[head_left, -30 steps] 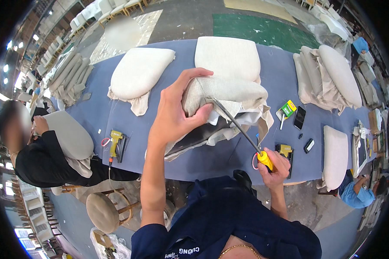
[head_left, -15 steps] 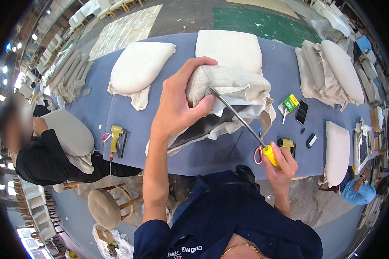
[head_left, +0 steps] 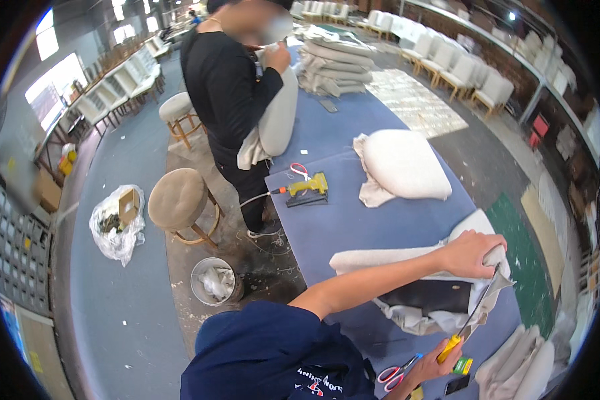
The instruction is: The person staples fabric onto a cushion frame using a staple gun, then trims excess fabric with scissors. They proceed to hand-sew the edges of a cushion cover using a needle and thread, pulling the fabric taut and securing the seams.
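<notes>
Head view, looking down and to the left over my own shoulder in a dark blue shirt. My left hand (head_left: 470, 253) reaches out across a long counter covered in blue cloth (head_left: 353, 220) and presses flat on top of a cream fabric-covered seat cushion (head_left: 407, 260), its fingers clenched over the cushion's rounded far edge. The cushion lies at the near right of the counter with its dark underside panel (head_left: 427, 297) showing and loose fabric hanging below it. My right hand (head_left: 440, 360), low at the near edge, is clenched around the yellow handle of a long thin metal tool (head_left: 477, 310), whose shaft angles up to the cushion's right edge, where it meets the loose fabric just below my left fingers.

As I judge it, the step goes best if the left hand keeps firm downward pressure so the cushion cannot slide, while the tool tip works along the fabric edge, away from the fingertips close beside it. I would make short, controlled levering moves rather than long pushes.

Red-handled scissors (head_left: 397, 373) lie just beside my right hand. Farther along the counter sit a yellow pneumatic staple gun (head_left: 310, 187) and a second cream cushion (head_left: 403, 167). At the far left a person in black (head_left: 227, 93) stands holding another cushion, near two round padded stools (head_left: 180, 200) and a metal waste bucket (head_left: 213, 280) on the floor.
</notes>
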The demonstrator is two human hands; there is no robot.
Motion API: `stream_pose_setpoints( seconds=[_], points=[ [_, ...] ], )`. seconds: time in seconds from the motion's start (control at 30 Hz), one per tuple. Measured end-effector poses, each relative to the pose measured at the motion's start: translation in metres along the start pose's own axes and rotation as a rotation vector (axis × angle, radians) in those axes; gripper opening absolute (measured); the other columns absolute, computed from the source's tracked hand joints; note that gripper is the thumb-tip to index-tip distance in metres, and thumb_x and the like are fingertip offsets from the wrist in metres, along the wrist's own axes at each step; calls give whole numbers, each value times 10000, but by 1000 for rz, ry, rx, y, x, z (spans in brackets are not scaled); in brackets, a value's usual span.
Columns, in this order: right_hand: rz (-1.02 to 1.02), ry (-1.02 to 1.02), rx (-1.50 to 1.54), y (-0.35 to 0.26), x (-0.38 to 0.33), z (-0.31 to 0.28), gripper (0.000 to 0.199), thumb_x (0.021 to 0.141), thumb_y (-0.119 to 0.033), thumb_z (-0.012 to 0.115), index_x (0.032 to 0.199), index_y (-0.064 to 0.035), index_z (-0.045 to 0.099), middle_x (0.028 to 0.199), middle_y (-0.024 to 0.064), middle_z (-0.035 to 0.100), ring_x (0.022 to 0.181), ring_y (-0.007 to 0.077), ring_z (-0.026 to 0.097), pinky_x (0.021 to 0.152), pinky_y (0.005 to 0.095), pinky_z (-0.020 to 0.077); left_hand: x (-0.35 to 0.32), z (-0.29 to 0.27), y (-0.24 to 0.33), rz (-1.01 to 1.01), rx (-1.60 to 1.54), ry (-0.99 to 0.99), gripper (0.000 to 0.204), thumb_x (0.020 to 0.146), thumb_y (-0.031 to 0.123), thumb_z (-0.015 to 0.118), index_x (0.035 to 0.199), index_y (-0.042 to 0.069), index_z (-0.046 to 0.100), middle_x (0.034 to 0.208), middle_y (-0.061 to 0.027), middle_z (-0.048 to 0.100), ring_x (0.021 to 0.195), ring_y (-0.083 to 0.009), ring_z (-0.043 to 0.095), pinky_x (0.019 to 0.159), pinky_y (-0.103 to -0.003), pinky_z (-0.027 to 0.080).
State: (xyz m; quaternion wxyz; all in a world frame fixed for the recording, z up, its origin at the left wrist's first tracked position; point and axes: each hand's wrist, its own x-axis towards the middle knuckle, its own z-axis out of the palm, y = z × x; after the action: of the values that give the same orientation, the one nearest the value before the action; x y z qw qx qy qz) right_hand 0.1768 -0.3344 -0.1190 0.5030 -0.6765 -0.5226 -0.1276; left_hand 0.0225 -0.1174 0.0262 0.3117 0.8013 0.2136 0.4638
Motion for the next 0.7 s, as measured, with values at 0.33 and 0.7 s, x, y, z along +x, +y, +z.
stream_pose_setpoints(
  seconds=[0.33, 0.7],
  points=[
    [127, 49, 121, 17, -6, 20, 352, 1068, -213, 530, 1221, 92, 615, 864, 99, 615, 741, 155, 535, 644, 290, 458, -19, -5, 22, -17, -13, 21, 569, 705, 281, 651, 1222, 74, 538, 1042, -189, 656, 910, -403, 646, 802, -492, 484],
    [533, -242, 893, -12, -23, 44, 436, 1096, -411, 435, 1046, -12, 606, 676, 3, 495, 530, 49, 413, 439, 213, 294, -16, 25, 39, -2, 59, 9, 589, 732, 264, 648, 1258, 44, 498, 1160, -191, 625, 1012, -399, 629, 838, -489, 470]
  ],
)
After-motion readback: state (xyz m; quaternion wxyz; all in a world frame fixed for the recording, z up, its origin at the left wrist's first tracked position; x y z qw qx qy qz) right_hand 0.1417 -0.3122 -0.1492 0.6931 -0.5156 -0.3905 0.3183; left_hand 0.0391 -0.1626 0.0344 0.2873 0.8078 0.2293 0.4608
